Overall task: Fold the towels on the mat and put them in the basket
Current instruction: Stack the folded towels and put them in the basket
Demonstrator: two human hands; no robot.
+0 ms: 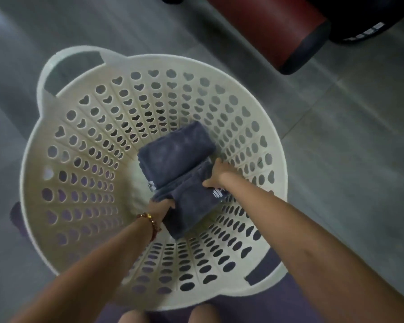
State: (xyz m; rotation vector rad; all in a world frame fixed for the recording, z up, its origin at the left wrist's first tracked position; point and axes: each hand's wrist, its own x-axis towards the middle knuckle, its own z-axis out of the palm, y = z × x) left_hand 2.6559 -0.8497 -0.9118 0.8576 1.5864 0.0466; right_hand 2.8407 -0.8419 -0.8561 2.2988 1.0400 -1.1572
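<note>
A cream plastic basket (pixel 79 141) with heart-shaped holes fills the middle of the view. One folded dark blue towel (pixel 175 155) lies at its bottom. A second folded dark blue towel (pixel 191 206) with a small white mark sits just in front of it, deep inside the basket. My left hand (pixel 160 207), with a beaded bracelet on the wrist, grips this towel's left edge. My right hand (pixel 214 174) grips its right edge. Both arms reach down into the basket.
The basket stands partly on a purple mat (pixel 287 297) at the bottom of the view, on a grey tiled floor (pixel 348 136). A dark red cylinder with a black end (pixel 273 29) lies at the top right. My knees show at the bottom edge.
</note>
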